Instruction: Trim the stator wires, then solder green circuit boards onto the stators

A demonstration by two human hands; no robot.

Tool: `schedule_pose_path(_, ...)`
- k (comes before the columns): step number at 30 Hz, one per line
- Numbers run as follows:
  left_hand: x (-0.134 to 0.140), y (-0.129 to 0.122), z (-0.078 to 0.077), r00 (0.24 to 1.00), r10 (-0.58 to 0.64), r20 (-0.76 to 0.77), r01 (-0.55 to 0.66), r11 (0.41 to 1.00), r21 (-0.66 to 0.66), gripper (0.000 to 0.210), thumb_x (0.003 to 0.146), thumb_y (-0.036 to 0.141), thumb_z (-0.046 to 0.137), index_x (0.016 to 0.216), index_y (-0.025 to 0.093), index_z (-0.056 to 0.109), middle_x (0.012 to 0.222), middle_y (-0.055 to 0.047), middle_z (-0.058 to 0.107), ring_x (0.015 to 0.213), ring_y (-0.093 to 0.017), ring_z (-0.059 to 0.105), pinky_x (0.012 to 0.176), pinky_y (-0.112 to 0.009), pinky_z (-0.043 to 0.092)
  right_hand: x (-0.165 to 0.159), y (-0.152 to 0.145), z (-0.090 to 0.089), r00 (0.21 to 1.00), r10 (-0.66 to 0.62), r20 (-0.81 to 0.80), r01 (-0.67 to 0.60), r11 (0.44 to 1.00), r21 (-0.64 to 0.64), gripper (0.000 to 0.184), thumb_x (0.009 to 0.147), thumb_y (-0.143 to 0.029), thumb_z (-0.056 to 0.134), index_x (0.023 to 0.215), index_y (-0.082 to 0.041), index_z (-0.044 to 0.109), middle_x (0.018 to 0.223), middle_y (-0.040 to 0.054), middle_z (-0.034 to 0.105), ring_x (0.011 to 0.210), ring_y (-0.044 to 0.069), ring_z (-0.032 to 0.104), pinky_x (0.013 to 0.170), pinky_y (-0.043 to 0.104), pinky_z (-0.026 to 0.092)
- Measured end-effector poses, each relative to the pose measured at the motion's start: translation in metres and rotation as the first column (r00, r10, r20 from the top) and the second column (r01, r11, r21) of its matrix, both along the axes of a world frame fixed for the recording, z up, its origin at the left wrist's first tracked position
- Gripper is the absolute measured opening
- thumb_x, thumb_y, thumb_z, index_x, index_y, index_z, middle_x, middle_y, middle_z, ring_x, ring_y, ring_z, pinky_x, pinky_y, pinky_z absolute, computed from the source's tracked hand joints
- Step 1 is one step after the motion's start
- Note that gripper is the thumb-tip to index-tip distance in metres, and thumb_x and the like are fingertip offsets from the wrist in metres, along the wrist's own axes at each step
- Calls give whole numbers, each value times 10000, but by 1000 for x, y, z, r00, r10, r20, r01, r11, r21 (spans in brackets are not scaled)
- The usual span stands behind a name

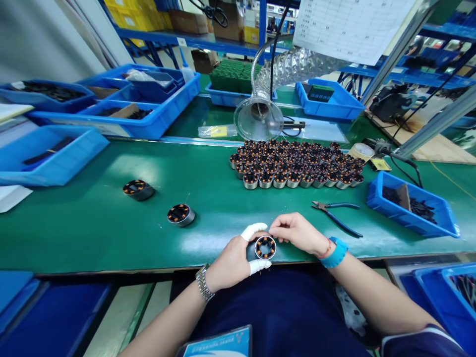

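Observation:
My left hand [238, 255], with white covers on the thumb and a finger, grips a motor stator [265, 247] near the table's front edge. The stator is a metal ring with copper windings inside, its open face turned up toward me. Close to its upper right rim is my right hand [295, 233], thumb and fingers pinched together; anything between the fingertips is too small to make out. Two more stators lie to the left, one nearer [180, 215] and one farther off [138, 189]. Diagonal cutters [336, 215] with blue handles rest to the right of my right hand.
Rows of stators [293, 166] stand at the back middle. Behind them hangs a clear extraction hood [259, 119] on a foil duct. A blue bin [412, 218] of small black parts sits at right; larger blue bins [159, 116] fill the left back. A tape roll [361, 151] lies beside the rows.

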State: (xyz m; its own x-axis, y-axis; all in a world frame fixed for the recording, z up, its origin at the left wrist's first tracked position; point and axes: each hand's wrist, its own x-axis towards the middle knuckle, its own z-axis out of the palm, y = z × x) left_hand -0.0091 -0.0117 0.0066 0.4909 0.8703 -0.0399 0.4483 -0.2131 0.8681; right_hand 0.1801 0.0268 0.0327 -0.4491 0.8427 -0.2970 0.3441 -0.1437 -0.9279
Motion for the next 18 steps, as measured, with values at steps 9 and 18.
schedule_pose_path(9, 6, -11, 2, 995, 87, -55, -79, 988, 136, 490, 694, 277, 676, 1131, 182, 478, 1106, -97, 578, 1024, -238, 547, 905, -402, 430, -4, -17, 0, 990, -127, 56, 121, 988, 94, 237, 775, -284, 518, 579, -157, 476, 463, -59, 433, 432, 55, 359, 441, 193, 301)
schedule_pose_path(18, -14, -10, 25, 926, -155, 343, 237, 948, -213, 542, 635, 318, 735, 1110, 215, 494, 1097, -49, 588, 1018, -214, 549, 915, -358, 423, 29, -25, 22, 923, 236, 304, -375, 384, 844, 174, 861, -235, 498, 985, -147, 583, 910, 93, 621, 841, 144, 538, 750, 275, 443)
